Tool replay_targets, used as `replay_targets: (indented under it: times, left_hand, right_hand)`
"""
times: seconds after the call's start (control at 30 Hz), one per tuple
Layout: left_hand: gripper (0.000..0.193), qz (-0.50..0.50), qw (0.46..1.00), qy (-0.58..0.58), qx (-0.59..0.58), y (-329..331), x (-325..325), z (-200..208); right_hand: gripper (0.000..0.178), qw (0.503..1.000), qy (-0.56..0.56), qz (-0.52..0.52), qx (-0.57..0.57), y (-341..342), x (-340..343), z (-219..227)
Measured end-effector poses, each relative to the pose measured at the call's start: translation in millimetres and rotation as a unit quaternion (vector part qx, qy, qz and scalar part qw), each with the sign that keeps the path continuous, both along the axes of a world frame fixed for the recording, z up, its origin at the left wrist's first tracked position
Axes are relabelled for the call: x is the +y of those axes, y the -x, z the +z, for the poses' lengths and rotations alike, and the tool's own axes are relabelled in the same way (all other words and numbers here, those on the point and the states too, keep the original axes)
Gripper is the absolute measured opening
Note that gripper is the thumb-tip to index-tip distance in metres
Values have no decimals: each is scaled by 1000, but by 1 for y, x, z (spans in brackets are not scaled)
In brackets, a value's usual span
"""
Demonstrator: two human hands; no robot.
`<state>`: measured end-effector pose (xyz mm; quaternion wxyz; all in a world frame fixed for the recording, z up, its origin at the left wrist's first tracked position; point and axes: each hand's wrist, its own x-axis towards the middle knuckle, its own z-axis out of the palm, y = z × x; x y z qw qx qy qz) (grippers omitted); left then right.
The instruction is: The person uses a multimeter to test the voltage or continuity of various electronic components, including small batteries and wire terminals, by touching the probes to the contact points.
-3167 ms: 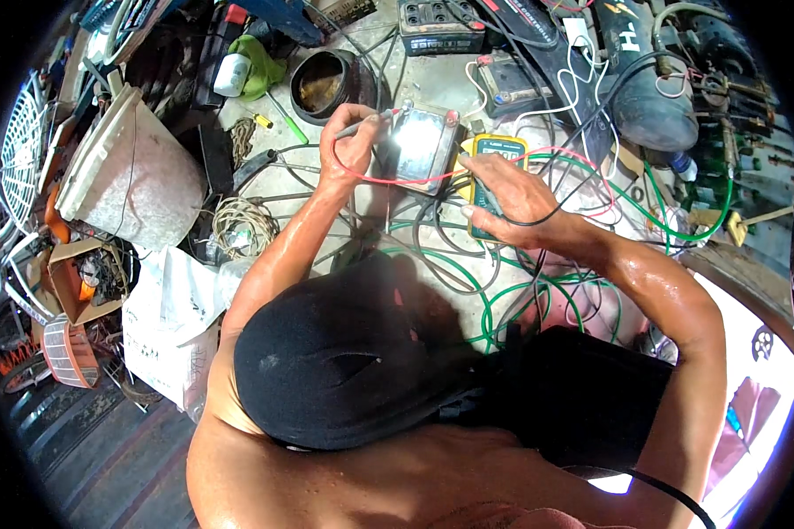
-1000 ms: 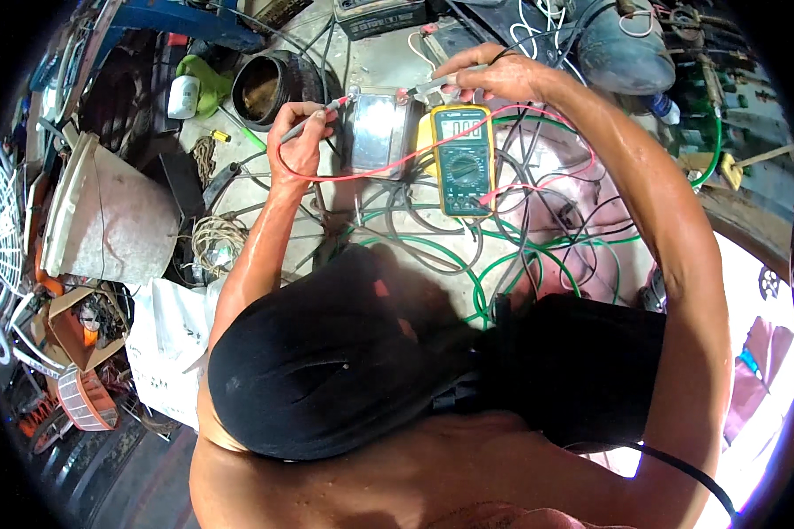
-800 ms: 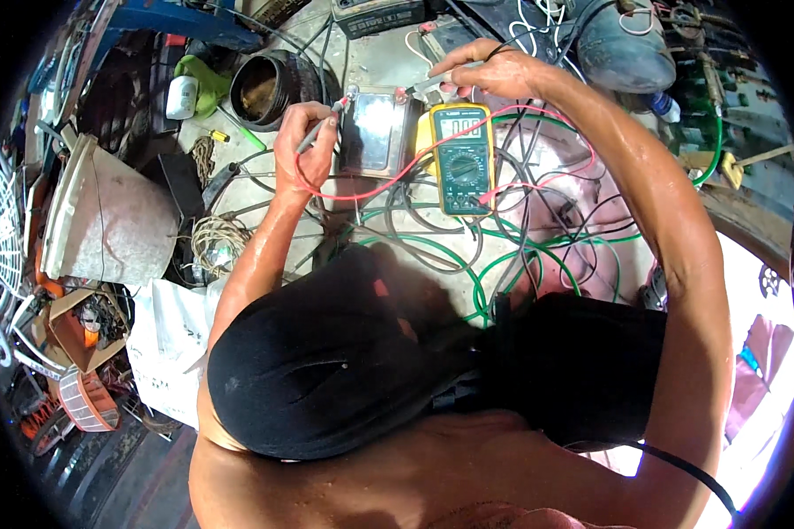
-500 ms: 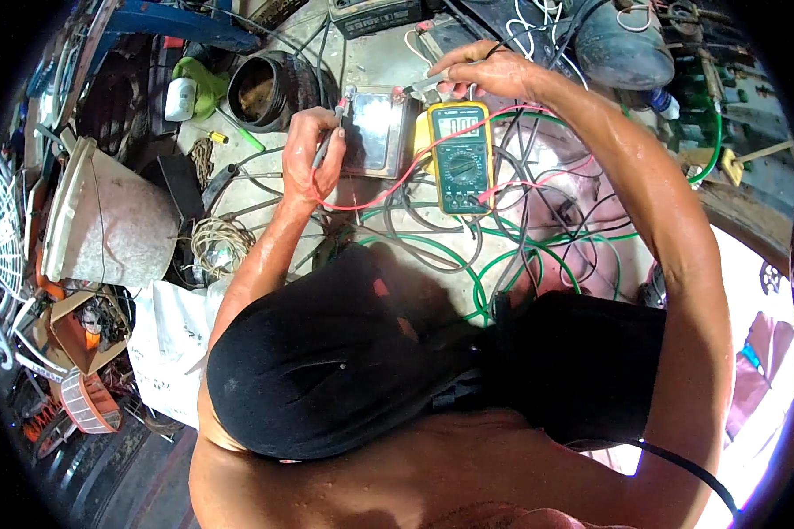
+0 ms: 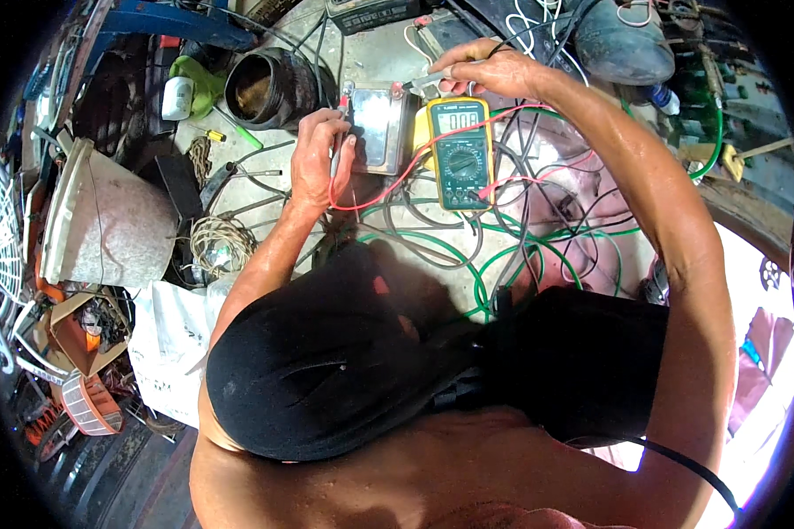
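My left hand (image 5: 320, 160) is closed round a grey test probe (image 5: 336, 157) with a red lead, its tip at the far left corner of a box-shaped battery (image 5: 381, 132). Between the fingers of my right hand (image 5: 496, 72) is another test probe (image 5: 429, 81), angled toward the battery's far right terminal. Whether either tip touches metal is too small to tell. Just right of the battery lies a yellow multimeter (image 5: 462, 157), its display lit and its dial facing up. The red lead (image 5: 379, 206) loops in front of the battery and crosses the meter.
Green and grey cables (image 5: 481, 273) tangle over the floor. Left stand a black round container (image 5: 278, 88), a pale bucket (image 5: 115, 216) and a coil of thin cord (image 5: 222, 245). A second battery (image 5: 375, 13) is at the far edge, and a big dark jug (image 5: 625, 48) at the far right.
My left hand has shifted slightly right, and its probe now stands more upright. The digits on the meter's display have changed. My right hand is almost where it was.
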<state>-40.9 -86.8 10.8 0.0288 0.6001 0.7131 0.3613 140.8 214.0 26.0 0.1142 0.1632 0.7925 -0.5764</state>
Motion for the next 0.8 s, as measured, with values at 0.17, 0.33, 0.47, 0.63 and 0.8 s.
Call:
replay_targets:
  times: [0.17,0.33,0.47,0.63,0.8]
  left_hand:
    - [25,6,1000,14,-13,-1,-1,-1]
    - [25,8,999,28,-33,-2,-2,-2]
    - [24,14,999,37,-30,-3,-4,-2]
    - [23,2,1000,9,-20,0,-1,-4]
    - [19,31,997,1,-68,1,1,-1]
  right_hand:
    - [43,1000,14,-6,-7,-4,-1,2]
    - [44,1000,24,-2,-3,-6,-1,2]
    - [44,1000,21,-13,2,-5,-5,5]
    - [39,1000,-9,-3,5,-5,-5,2]
    - [39,1000,3,-1,9,-4,-8,4]
